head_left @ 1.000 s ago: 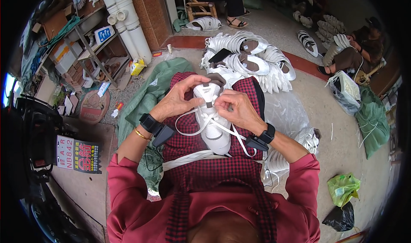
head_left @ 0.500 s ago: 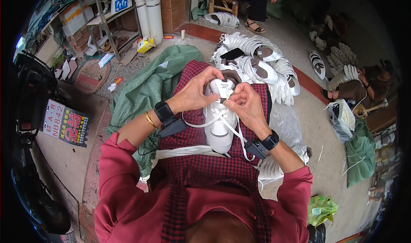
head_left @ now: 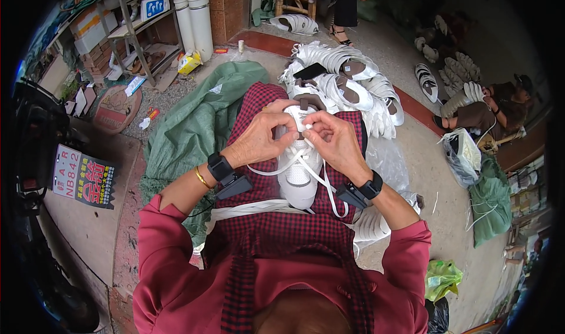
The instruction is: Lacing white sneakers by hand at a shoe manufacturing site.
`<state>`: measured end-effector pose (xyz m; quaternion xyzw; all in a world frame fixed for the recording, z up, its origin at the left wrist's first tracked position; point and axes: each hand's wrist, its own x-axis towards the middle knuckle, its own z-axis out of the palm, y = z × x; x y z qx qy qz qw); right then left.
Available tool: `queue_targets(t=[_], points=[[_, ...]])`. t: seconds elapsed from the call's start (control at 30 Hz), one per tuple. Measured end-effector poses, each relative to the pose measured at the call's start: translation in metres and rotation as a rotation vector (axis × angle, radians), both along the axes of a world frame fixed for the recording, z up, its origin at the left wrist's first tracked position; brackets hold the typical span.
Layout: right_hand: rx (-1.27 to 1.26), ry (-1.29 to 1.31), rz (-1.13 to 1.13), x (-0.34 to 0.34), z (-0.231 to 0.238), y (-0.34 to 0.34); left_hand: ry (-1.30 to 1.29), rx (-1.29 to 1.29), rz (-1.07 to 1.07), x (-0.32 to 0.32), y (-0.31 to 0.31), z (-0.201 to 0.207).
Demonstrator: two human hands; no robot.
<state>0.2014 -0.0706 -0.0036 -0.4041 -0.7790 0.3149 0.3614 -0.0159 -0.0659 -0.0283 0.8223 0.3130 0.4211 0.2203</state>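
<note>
A white shoe upper (head_left: 296, 188) lies on my lap over a red-and-black checked apron (head_left: 259, 107), its toe pointing toward me. A white shoelace (head_left: 327, 184) crosses its front and trails in loops on both sides. My left hand (head_left: 265, 135) grips the upper's left side near the tongue (head_left: 299, 114), with fingers partly tucked behind it. At the right eyelets, my right hand (head_left: 336, 141) pinches a bit of the white lace between thumb and forefinger. Both hands nearly meet over the tongue, and the fingers partly hide the eyelets.
Just beyond my lap lies a heap of white shoe uppers (head_left: 382, 90) with a dark phone (head_left: 310, 71) on it. A green sack (head_left: 206, 113) spreads at the left. A co-worker (head_left: 500, 107) sits at the far right; another person's legs (head_left: 341, 10) show at the back.
My left fingers have curled in lower beside the tongue. My right hand has shifted slightly left and up, its fingertips now pinching white lace near the tongue. The whole view has shifted a little.
</note>
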Motion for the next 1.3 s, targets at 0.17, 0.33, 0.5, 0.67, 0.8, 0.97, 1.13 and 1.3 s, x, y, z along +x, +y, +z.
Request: queue_targets(t=[0.17,0.33,0.5,0.67,0.8,0.97,1.13,1.3], points=[[-0.115,0.068,0.031,0.011,-0.004,0.015,-0.18,-0.104,0.152,-0.027,-0.004,0.002],[-0.289,0.274,0.015,0.024,-0.013,0.022,0.092,0.228,0.543,-0.079,-0.015,-0.011],[-0.048,0.388,-0.399,0.13,-0.024,0.061,0.302,0.273,0.993,-0.207,-0.007,-0.041],[-0.05,0.255,-0.545,0.207,-0.034,0.076,0.484,0.252,1.219,-0.28,-0.01,-0.035],[-0.018,-0.217,-0.403,0.116,0.004,0.033,0.373,0.213,0.924,-0.18,-0.003,-0.013],[0.341,-0.185,-0.009,0.058,0.018,-0.005,0.216,0.181,0.503,-0.079,-0.019,0.002],[0.482,-0.179,0.168,0.037,-0.008,0.0,0.186,0.174,0.255,-0.02,-0.033,0.01],[0.457,-0.159,0.218,0.033,-0.008,0.004,0.176,0.098,0.175,-0.003,-0.035,0.007]])
